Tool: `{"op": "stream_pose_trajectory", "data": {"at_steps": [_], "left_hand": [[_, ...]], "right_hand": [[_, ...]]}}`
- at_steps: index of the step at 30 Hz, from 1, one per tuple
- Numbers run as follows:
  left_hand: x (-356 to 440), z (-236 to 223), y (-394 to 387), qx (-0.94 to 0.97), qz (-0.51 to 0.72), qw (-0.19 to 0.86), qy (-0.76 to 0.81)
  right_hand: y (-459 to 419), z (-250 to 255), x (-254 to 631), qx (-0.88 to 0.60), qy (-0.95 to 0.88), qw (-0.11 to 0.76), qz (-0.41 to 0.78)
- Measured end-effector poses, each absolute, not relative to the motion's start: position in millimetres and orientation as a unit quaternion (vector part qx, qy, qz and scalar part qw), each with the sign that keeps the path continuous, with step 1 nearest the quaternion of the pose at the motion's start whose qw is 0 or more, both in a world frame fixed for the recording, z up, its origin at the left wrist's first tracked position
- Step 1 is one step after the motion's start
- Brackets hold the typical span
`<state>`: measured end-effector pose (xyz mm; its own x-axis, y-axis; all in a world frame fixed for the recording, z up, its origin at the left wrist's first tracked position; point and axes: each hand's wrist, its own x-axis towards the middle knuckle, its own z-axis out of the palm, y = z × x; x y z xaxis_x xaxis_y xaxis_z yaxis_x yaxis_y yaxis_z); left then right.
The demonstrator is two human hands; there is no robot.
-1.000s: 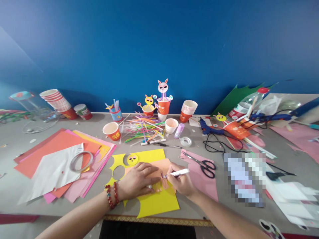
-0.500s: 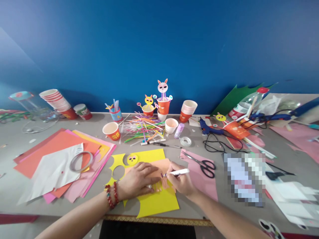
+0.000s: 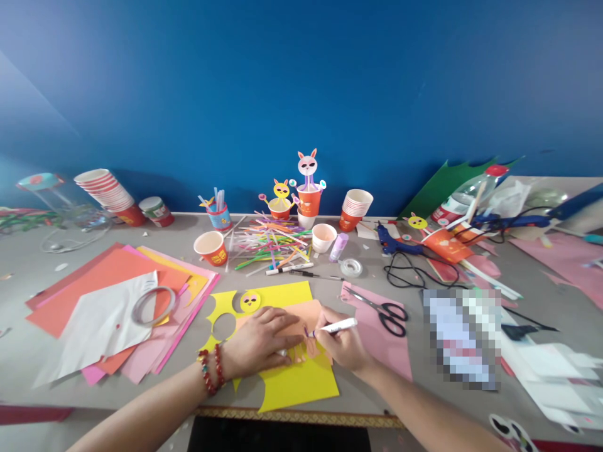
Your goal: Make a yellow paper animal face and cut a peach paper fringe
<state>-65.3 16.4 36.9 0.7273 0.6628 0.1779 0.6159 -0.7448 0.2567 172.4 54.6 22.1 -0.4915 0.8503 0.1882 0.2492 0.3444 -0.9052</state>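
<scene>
My right hand point(image 3: 343, 342) is closed round a white marker point(image 3: 342, 326), its dark tip down on a light orange sheet of paper point(image 3: 308, 310). A small dark mark shows on that sheet near the tip. My left hand point(image 3: 264, 342) lies flat over the same sheet, fingers stretched toward the marker. A small white piece point(image 3: 282, 353) shows at its fingers; I cannot make out what it is. Under the orange sheet is yellow paper point(image 3: 301, 386) with round cut-outs. A round yellow face point(image 3: 250, 302) rests on it above my left hand.
Black-handled scissors point(image 3: 384, 311) lie on pink paper at the right. Coloured paper sheets point(image 3: 108, 270) and a tape roll point(image 3: 153, 306) are at the left. Behind are a pile of coloured sticks point(image 3: 271, 242), paper cups point(image 3: 210, 248), a glue stick point(image 3: 338, 247) and a blue glue gun point(image 3: 398, 242).
The marker's rear end shifts very slightly in my right hand. My left hand stays in place on the paper, and nothing else visibly moves.
</scene>
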Motion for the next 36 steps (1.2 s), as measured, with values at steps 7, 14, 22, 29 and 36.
{"op": "stream_pose_trajectory", "data": {"at_steps": [7,14,22,29,36], "left_hand": [[-64.9,37.8,16.3,0.925,0.125,0.090,0.346],[-65.2,36.8,16.1,0.925,0.123,0.092,0.348],[-64.9,37.5,15.8,0.925,0.131,0.088,0.347],[-64.6,38.2,15.8,0.924,0.127,0.090,0.350],[-65.3,36.4,16.5,0.926,0.134,0.089,0.342]], "right_hand": [[55.0,21.7,172.5,-0.368,-0.747,0.346,0.432],[55.4,22.9,170.7,-0.384,-0.742,0.356,0.418],[55.1,21.5,170.4,-0.380,-0.746,0.354,0.417],[55.1,22.6,170.4,-0.380,-0.746,0.355,0.415],[55.5,22.0,171.8,-0.382,-0.747,0.353,0.414]]}}
